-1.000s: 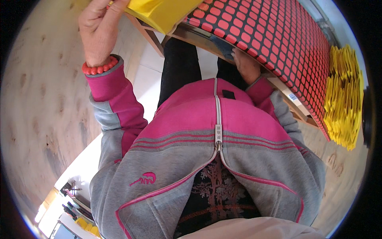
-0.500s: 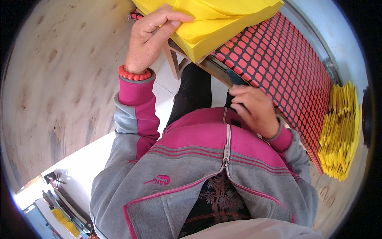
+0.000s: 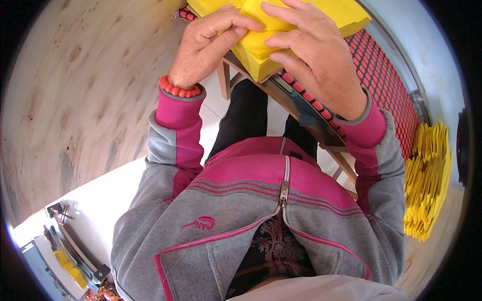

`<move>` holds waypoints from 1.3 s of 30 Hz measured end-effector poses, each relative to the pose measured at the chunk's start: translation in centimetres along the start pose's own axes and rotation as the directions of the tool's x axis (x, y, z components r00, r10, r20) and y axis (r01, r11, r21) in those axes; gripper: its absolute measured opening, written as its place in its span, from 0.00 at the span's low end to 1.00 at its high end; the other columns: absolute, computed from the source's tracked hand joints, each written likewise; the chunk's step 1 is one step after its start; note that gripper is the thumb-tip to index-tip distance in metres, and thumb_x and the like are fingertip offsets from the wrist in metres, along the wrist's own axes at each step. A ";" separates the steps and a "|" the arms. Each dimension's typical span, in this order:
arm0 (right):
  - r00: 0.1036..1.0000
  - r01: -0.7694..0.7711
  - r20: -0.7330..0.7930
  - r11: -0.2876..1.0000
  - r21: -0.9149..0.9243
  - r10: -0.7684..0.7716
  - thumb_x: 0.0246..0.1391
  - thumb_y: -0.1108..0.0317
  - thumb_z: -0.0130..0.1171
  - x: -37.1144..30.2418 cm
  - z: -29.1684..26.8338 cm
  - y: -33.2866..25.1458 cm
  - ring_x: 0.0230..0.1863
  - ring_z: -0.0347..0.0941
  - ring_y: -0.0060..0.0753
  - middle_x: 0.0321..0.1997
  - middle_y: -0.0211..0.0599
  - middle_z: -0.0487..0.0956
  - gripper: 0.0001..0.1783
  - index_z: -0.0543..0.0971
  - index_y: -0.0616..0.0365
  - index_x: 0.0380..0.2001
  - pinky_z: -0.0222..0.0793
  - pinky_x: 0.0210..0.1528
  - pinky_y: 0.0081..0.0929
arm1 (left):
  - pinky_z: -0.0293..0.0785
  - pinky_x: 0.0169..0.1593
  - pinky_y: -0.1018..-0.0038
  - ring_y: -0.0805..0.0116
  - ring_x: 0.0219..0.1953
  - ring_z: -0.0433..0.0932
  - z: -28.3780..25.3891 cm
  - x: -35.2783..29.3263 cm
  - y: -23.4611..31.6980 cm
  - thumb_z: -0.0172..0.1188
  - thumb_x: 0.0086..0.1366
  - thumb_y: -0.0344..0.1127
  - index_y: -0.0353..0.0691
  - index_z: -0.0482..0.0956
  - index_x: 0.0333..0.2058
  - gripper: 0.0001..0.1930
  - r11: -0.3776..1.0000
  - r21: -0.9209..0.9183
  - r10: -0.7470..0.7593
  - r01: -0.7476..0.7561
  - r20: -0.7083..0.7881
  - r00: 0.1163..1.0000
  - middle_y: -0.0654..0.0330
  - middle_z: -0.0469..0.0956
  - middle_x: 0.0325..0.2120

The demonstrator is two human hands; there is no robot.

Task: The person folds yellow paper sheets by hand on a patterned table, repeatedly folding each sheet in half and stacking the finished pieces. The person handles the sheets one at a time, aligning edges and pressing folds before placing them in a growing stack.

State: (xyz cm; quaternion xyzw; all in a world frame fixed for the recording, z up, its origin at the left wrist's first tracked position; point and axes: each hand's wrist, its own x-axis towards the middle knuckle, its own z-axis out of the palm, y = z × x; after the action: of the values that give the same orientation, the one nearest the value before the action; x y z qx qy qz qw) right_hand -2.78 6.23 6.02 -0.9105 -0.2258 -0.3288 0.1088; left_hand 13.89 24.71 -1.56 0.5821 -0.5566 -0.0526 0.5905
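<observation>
At the top of the head view lies a thick yellow stack [image 3: 258, 68] of soft, folded sheets, fabric or paper. My left hand [image 3: 203, 50], with a red bead bracelet [image 3: 179, 90] at its wrist, pinches a raised yellow sheet [image 3: 258, 20] between thumb and forefinger. Over the right part of that sheet is my right hand [image 3: 321, 55], its fingers spread and bent a little. Its fingertips are at or just above the yellow surface; contact is hard to tell. The far part of the stack runs out of view.
A red-and-black patterned surface [image 3: 389, 75] on a wooden frame carries the stack. Standing at the right is a row of folded yellow pieces [image 3: 429, 183]. A wooden board [image 3: 75, 110] fills the left side. Shelves with yellow items [image 3: 70, 268] are at lower left.
My right hand has risen from near my lap to the yellow stack, and its fingers have spread. A yellow flap now stands up between the hands. The left hand keeps its pinch.
</observation>
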 end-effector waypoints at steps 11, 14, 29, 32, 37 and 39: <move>0.991 -0.089 -0.094 0.990 0.107 0.099 0.49 0.72 0.71 -0.2 1.3 0.8 0.59 0.75 0.59 0.53 0.50 0.82 0.10 0.79 0.60 0.34 0.70 0.63 0.48 | 0.60 0.69 0.65 0.64 0.60 0.74 -0.9 -0.1 -0.1 0.54 0.71 0.25 0.35 0.84 0.45 0.11 0.999 -0.003 0.049 -0.049 0.050 0.998 0.58 0.83 0.47; 0.988 -0.102 -0.106 0.987 0.121 0.115 0.49 0.72 0.71 -0.3 1.4 0.9 0.59 0.76 0.59 0.51 0.51 0.82 0.11 0.79 0.60 0.33 0.71 0.62 0.47 | 0.61 0.68 0.65 0.65 0.59 0.74 -0.9 -0.1 -1.1 0.58 0.68 0.24 0.35 0.84 0.45 0.09 0.993 0.062 0.098 -0.098 0.004 0.995 0.59 0.83 0.47; 0.988 0.000 -0.156 1.000 0.000 0.000 0.49 0.72 0.70 -0.5 1.8 0.7 0.63 0.73 0.58 0.60 0.52 0.78 0.10 0.80 0.60 0.33 0.68 0.65 0.48 | 0.72 0.54 0.77 0.76 0.48 0.77 0.7 -0.3 -1.4 0.62 0.71 0.25 0.34 0.80 0.45 0.07 0.989 -0.144 -0.010 -0.016 -0.174 0.985 0.64 0.80 0.43; 0.987 -0.040 -0.154 0.998 0.044 0.046 0.50 0.72 0.70 -0.6 2.0 0.6 0.63 0.73 0.59 0.60 0.51 0.79 0.09 0.80 0.60 0.33 0.68 0.65 0.48 | 0.72 0.54 0.77 0.75 0.49 0.78 0.7 -0.4 -1.7 0.61 0.71 0.25 0.34 0.80 0.46 0.07 0.988 -0.146 0.023 -0.049 -0.176 0.984 0.64 0.80 0.44; 0.975 -0.044 -0.210 0.993 0.111 0.066 0.49 0.74 0.70 -0.7 2.6 0.9 0.63 0.74 0.59 0.58 0.51 0.80 0.09 0.79 0.59 0.32 0.69 0.64 0.47 | 0.71 0.56 0.76 0.73 0.50 0.78 0.0 -0.6 -1.3 0.60 0.70 0.23 0.33 0.80 0.47 0.08 0.982 -0.186 -0.011 -0.017 -0.147 0.989 0.63 0.80 0.46; 0.977 -0.062 -0.196 0.993 0.102 0.081 0.49 0.75 0.70 -0.7 2.6 0.9 0.62 0.74 0.59 0.58 0.51 0.80 0.09 0.79 0.60 0.33 0.70 0.63 0.47 | 0.71 0.57 0.76 0.74 0.50 0.78 -0.3 -0.4 -1.0 0.59 0.70 0.23 0.34 0.80 0.46 0.08 0.991 -0.116 0.061 -0.072 -0.102 0.993 0.63 0.80 0.46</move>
State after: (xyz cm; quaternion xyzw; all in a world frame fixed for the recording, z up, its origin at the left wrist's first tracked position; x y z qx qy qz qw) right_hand -1.42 6.07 3.53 -0.8742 -0.1961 -0.4034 0.1860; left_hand 14.55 24.92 -2.44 0.5287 -0.5419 -0.0373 0.6522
